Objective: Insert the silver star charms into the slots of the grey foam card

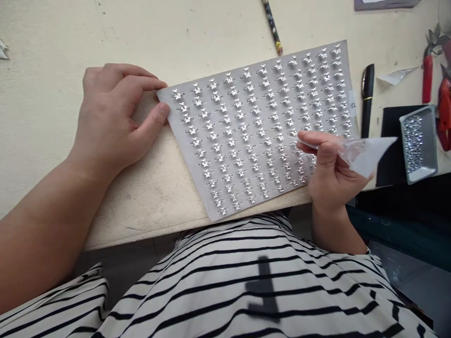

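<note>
A grey board (197, 171) lies slanted over the table's front edge, with rows of small shiny silver ring-like pieces (249, 148) standing on it. My left hand (116, 112) has its thumb and fingertips at the board's upper left corner, gripping that edge. Over the board's lower right part, my right hand (333, 171) is closed around a small translucent plastic cone bag (369, 152). The bag's narrow tip points left, close above the silver pieces. My right hand hides some of the pieces beneath it.
Right of the board lie a black pen (367, 101), another white cone (398, 76) and a grey tray (431, 141) of tiny shiny bits on a black pad (391, 124). Red-handled pliers (427, 77) rest at the far right. A patterned pencil (272, 28) lies behind the board.
</note>
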Motion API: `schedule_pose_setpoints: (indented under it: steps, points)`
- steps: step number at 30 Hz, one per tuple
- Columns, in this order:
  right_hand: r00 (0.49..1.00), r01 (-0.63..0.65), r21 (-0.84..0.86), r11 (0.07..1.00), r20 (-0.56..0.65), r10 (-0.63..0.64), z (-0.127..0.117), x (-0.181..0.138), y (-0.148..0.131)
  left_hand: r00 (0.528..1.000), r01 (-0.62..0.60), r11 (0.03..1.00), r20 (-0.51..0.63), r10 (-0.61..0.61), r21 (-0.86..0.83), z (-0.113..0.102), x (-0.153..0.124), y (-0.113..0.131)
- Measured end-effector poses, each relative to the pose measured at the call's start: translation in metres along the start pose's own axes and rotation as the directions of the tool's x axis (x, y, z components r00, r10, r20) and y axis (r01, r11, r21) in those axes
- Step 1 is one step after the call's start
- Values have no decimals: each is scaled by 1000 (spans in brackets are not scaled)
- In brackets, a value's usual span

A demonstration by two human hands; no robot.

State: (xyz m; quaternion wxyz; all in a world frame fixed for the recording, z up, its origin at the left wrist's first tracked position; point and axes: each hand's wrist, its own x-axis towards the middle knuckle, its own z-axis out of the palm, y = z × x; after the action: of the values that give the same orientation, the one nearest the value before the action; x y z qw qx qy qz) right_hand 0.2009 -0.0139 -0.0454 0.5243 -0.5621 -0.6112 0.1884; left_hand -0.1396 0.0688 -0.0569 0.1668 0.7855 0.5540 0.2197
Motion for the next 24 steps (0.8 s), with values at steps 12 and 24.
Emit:
schedule_pose_setpoints:
  steps: [12,24]
  points:
    - [1000,0,32,999,15,-1,-2,-16,-1,1000,-9,1000,-5,9,-5,-1,0,2]
    - [995,84,53,995,-55,-81,-3,-18,1,1000,-4,1000,10,4,5,-2,2,2]
